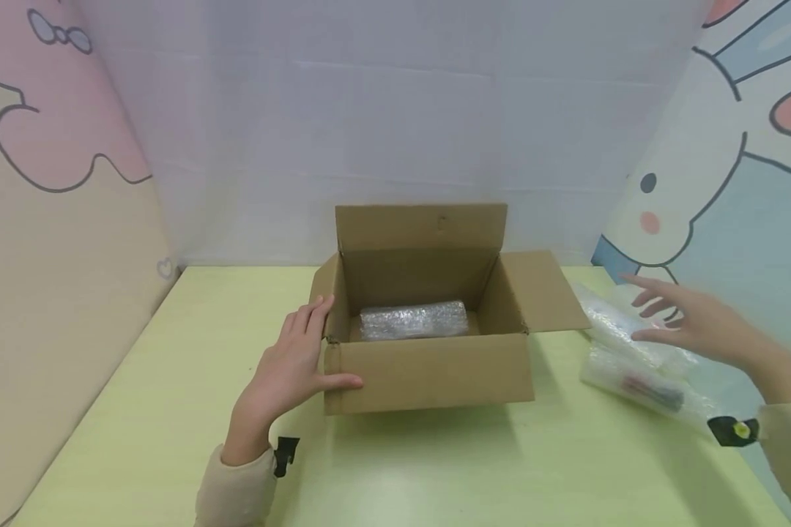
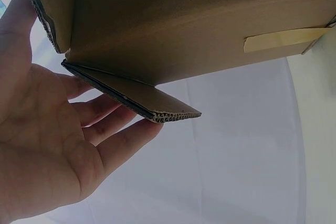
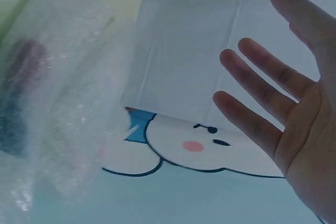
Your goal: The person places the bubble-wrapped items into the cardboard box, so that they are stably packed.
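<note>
An opened cardboard box [image 1: 428,373] stands mid-table with its flaps spread. Inside it lies a bubble-wrapped bundle [image 1: 414,320]. My left hand [image 1: 286,369] touches the box's front left corner, its thumb lying across the front flap. In the left wrist view, the fingers rest extended against the outside of a side flap [image 2: 131,90]. My right hand [image 1: 705,322] is in the air at the right, fingers spread and nothing in them. Below it lie two bubble-wrapped packages [image 1: 639,384], the nearer showing something dark and reddish through the wrap.
The pale yellow-green table [image 1: 171,410] reaches a white sheet [image 1: 395,132] at the back. Printed cartoon panels stand on both sides, with a rabbit panel [image 1: 751,205] close to my right hand. The box's right flap [image 1: 543,291] sticks out toward the wrapped packages.
</note>
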A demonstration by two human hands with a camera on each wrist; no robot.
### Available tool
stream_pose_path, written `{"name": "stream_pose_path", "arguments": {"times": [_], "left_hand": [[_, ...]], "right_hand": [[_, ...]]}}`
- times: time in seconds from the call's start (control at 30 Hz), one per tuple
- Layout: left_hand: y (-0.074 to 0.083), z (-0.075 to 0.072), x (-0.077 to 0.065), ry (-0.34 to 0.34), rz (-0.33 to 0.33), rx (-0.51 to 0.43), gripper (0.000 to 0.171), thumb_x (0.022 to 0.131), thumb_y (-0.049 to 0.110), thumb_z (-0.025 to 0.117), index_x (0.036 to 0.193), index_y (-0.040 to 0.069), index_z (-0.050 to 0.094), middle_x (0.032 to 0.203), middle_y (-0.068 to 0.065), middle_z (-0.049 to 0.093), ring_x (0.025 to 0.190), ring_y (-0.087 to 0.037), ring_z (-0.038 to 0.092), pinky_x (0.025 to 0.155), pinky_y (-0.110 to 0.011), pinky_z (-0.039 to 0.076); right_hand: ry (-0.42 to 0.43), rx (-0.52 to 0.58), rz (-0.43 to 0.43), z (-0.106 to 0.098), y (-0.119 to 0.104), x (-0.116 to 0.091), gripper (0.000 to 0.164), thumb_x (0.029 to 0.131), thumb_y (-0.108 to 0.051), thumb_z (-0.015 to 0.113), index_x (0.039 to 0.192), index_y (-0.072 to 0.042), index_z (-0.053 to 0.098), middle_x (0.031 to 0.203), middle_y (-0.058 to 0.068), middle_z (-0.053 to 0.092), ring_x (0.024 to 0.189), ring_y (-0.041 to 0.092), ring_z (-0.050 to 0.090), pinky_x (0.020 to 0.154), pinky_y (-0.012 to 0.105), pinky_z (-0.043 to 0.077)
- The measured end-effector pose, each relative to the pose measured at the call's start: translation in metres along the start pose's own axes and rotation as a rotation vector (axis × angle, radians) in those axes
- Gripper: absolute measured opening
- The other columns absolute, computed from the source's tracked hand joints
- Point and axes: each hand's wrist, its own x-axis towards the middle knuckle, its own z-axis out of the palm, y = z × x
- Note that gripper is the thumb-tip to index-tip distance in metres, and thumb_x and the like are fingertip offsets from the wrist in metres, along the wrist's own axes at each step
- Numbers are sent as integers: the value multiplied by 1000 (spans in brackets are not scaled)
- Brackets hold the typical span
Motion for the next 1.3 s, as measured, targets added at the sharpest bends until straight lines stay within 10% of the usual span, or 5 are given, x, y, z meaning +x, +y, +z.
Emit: {"name": "stream_pose_path", "arguments": {"times": [0.27,0.63,1.0,1.3], "left_hand": [[-1,0,0,6,6,-1,121,63,58,83,154,11,19,157,-17,26,139,-35,30,65,-45,54],[-2,-1,-1,9,18,-7,121,64,59,82,154,10,19,156,-18,27,138,-36,31,64,-44,54],[-2,1,-1,11,22,-9,121,63,57,82,154,10,18,156,-18,26,138,-36,31,66,-46,55],[-1,1,-1,5,17,-13,121,63,58,82,154,10,18,156,-18,27,138,-36,30,67,-47,55]], "right_hand": [[-156,-26,127,39,24,-32,87,79,-38,78,149,-9,35,114,17,65,99,37,63,74,51,54],[-250,-48,194,67,44,-57,66,84,-38,73,136,-6,50,109,16,67,94,35,65,70,54,52],[-190,-25,88,83,59,-69,67,72,-22,81,131,-4,53,101,16,60,85,28,61,68,50,54],[-216,-30,106,83,54,-77,72,77,-22,77,140,-5,46,113,29,64,98,45,63,78,60,50]]}}
